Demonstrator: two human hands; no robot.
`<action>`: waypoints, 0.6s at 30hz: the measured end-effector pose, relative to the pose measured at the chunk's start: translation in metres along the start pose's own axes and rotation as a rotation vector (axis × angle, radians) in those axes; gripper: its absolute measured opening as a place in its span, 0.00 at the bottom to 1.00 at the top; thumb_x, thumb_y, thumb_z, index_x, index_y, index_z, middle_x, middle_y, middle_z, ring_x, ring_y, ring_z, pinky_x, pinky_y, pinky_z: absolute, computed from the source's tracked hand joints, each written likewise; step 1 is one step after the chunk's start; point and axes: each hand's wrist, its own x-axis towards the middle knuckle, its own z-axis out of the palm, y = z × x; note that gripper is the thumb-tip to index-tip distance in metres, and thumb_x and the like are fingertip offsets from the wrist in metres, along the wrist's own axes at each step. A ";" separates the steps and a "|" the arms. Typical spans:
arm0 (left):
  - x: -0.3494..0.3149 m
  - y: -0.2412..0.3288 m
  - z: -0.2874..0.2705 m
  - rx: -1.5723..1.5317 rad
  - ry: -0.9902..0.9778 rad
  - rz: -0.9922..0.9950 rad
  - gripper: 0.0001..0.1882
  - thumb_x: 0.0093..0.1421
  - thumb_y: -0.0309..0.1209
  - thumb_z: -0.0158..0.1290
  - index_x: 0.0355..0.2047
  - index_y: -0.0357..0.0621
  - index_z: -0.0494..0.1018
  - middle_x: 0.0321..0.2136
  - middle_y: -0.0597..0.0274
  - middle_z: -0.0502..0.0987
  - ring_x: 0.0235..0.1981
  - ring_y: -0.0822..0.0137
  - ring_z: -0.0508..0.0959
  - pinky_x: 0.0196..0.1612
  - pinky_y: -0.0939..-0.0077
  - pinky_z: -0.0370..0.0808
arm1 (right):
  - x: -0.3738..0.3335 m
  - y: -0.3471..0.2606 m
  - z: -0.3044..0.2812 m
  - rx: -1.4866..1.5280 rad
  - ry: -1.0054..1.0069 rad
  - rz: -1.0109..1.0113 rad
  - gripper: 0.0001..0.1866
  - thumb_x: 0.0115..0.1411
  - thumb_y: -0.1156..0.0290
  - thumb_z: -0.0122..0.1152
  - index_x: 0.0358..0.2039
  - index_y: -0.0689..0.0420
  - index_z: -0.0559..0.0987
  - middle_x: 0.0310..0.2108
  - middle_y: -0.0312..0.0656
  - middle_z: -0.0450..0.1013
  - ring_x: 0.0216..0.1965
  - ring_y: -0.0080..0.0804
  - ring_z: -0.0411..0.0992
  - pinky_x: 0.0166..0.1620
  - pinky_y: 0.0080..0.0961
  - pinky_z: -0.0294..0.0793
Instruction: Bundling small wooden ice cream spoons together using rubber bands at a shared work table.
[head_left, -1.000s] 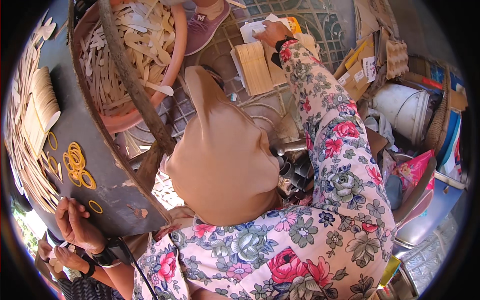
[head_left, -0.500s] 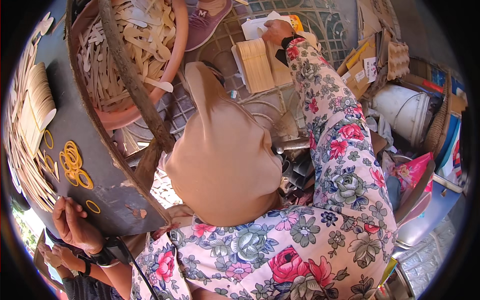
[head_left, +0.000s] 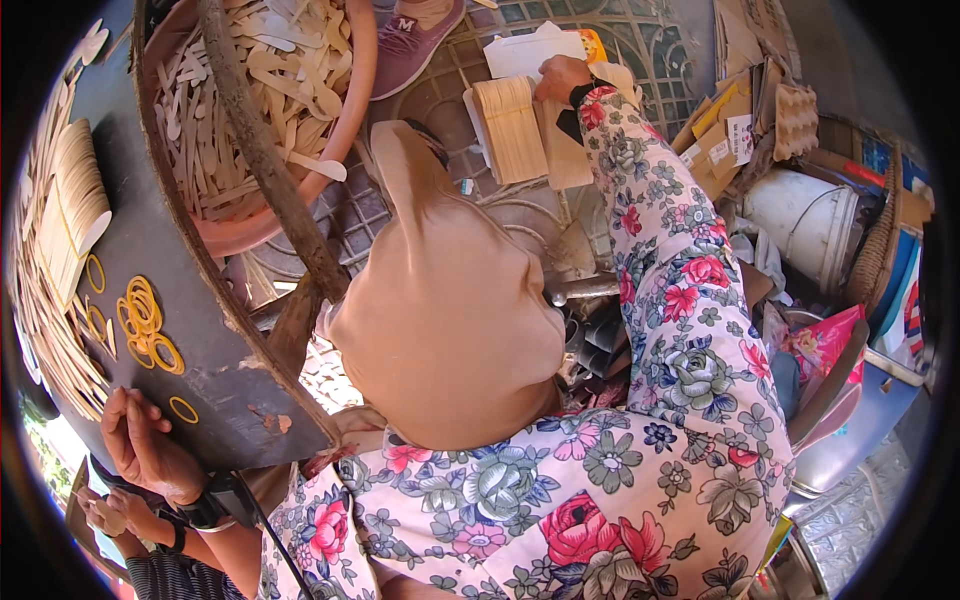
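My right hand (head_left: 562,78) is at the far end of a stack of flat wooden sticks (head_left: 510,130) on the floor, beside a white box or sheet (head_left: 535,50). Its fingers are bent down against the stack's edge; what they grip is hidden. At the near left corner of the dark table (head_left: 235,400), my left hand (head_left: 150,450) rests with fingers extended and nothing visible in it. Ahead of it lie loose wooden spoons or sticks (head_left: 60,340), a banded bundle of them (head_left: 75,200), and several yellow rubber bands (head_left: 145,320).
A pink tub (head_left: 360,80) full of loose wooden spoons stands beyond the table, crossed by a wooden pole (head_left: 250,130). Cardboard (head_left: 720,130), a white bucket (head_left: 800,225) and a pink bag (head_left: 825,345) crowd the right. Another person's hands (head_left: 115,512) are at lower left.
My right hand has come slightly nearer, from over the white box to the edge of the stick stack. My left hand has barely moved.
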 end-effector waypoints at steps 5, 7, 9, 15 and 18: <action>0.000 0.000 0.001 0.004 0.008 -0.001 0.13 0.62 0.25 0.49 0.46 0.33 0.74 0.35 0.56 0.78 0.27 0.76 0.72 0.28 0.89 0.64 | -0.002 0.006 0.000 0.031 -0.018 -0.030 0.25 0.34 0.59 0.70 0.34 0.59 0.81 0.35 0.51 0.78 0.38 0.47 0.77 0.41 0.37 0.75; 0.000 -0.002 0.000 0.017 -0.002 0.013 0.13 0.62 0.25 0.50 0.46 0.32 0.74 0.35 0.56 0.78 0.27 0.76 0.72 0.28 0.89 0.64 | 0.000 0.011 0.003 0.033 0.027 -0.063 0.24 0.34 0.60 0.71 0.33 0.59 0.81 0.34 0.52 0.78 0.37 0.47 0.77 0.39 0.38 0.75; 0.000 -0.002 0.001 0.018 -0.003 0.012 0.13 0.62 0.25 0.50 0.46 0.32 0.74 0.35 0.56 0.78 0.27 0.77 0.72 0.28 0.89 0.64 | -0.002 0.009 -0.002 -0.084 -0.014 -0.099 0.22 0.34 0.61 0.73 0.29 0.59 0.79 0.30 0.51 0.77 0.34 0.48 0.76 0.37 0.39 0.75; 0.001 -0.001 -0.001 0.030 -0.005 0.012 0.13 0.62 0.25 0.49 0.46 0.33 0.74 0.34 0.56 0.78 0.27 0.77 0.72 0.28 0.89 0.64 | 0.007 -0.015 -0.020 -0.272 -0.076 -0.181 0.19 0.34 0.60 0.74 0.25 0.56 0.77 0.25 0.46 0.75 0.29 0.46 0.75 0.33 0.39 0.74; 0.003 -0.004 0.002 0.005 -0.011 0.012 0.13 0.62 0.26 0.49 0.45 0.33 0.74 0.34 0.56 0.78 0.27 0.77 0.72 0.28 0.89 0.64 | 0.042 0.021 0.021 -0.372 0.003 -0.315 0.14 0.42 0.61 0.69 0.26 0.55 0.79 0.24 0.43 0.75 0.28 0.44 0.75 0.33 0.36 0.74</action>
